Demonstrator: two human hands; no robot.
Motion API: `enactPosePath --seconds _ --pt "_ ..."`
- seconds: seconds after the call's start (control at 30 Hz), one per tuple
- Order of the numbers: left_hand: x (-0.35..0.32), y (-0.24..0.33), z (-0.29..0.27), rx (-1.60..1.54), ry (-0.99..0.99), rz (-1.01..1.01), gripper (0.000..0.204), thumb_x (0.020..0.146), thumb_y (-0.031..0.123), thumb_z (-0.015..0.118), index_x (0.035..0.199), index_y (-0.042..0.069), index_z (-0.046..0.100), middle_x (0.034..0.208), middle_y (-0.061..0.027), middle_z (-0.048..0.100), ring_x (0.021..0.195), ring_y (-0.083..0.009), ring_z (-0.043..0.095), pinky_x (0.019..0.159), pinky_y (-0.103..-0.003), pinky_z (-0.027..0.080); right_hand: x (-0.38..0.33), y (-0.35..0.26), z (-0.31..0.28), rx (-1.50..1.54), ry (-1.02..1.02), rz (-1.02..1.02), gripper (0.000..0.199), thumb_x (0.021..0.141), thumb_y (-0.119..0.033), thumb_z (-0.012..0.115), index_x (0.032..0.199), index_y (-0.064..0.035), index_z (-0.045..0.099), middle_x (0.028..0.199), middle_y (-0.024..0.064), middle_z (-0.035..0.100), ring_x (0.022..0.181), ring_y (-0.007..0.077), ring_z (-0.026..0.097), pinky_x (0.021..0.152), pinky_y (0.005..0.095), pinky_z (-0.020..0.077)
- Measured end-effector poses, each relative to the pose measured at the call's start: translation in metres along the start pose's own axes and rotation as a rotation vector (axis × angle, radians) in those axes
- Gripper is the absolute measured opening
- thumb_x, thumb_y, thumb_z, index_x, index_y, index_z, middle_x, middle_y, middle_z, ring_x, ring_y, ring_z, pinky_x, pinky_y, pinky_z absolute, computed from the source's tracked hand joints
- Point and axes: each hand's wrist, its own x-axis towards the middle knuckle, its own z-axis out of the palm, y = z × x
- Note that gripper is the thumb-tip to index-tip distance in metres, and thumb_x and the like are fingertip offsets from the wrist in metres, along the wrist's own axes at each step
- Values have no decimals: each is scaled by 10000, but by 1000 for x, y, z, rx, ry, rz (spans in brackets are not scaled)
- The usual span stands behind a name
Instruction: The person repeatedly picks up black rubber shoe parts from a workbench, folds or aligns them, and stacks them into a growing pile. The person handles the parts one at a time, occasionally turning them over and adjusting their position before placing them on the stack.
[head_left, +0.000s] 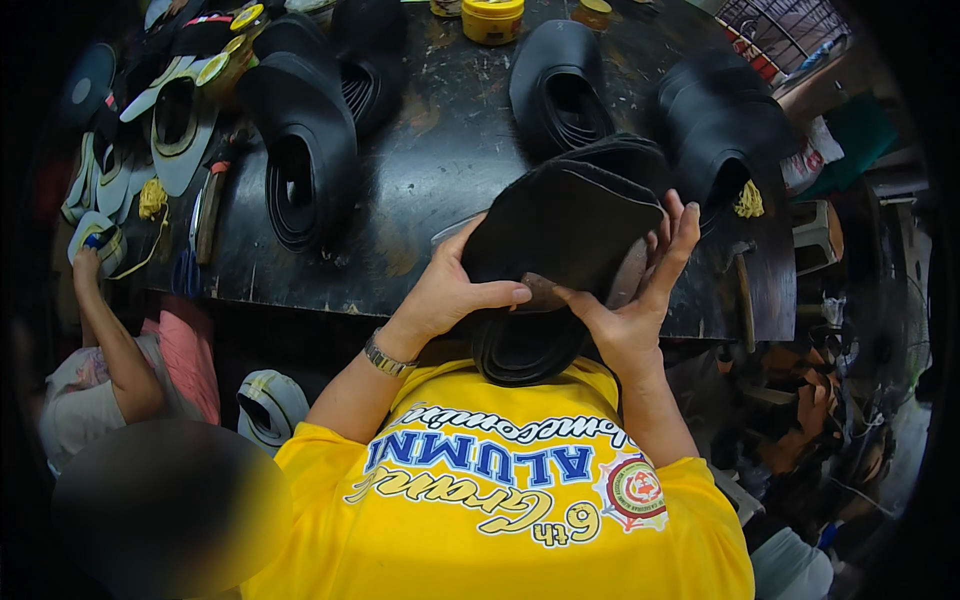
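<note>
Work looks part-done, I'd judge: one stack of black shoe-upper pieces (565,222) is up in both hands at the near edge of the dark table (440,200), layers uneven rather than flush. Left hand (450,288) grips its side, thumb across the near face, fingers tucked behind; right hand (638,310) holds opposite, thumb angled inward, fingers raised and spread. Beyond, nested black stacks at left (305,175), centre (562,85) and right (715,125) sit untouched by these hands; farthest, a yellow tub (492,20).
</note>
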Motion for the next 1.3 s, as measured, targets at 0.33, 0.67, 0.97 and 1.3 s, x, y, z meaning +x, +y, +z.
enactPosePath --seconds 0.33,0.67,0.97,1.3 --pt "-13 -15 -13 -39 20 37 671 748 2 827 1356 64 551 1105 -63 676 903 -147 684 811 -274 580 10 -14 5 212 -40 -8 881 752 -198 865 1486 -89 390 1388 160 503 1292 272 522 1131 354 369" --pt "-20 -29 -24 -265 9 -1 659 739 -43 813 1333 74 551 1087 -58 677 850 -152 696 789 -300 602 26 -25 -6 76 -37 -309 265 669 -80 882 883 -100 728 1315 181 537 1304 334 495 1092 442 361" --pt "-21 -40 -33 -200 -27 33 702 719 -43 829 1358 52 553 1221 -79 670 1098 -176 655 944 -335 559 29 -43 -12 -84 -51 -463 336 619 -151 935 852 -125 694 1175 126 512 1065 273 555 865 360 449" --pt "-21 -36 -24 -200 37 64 631 743 -24 810 1318 36 557 1077 -82 700 889 -156 701 815 -295 591 21 -52 -9 22 -108 -424 350 648 -64 920 892 -75 669 1189 153 519 1017 262 611 823 317 491"
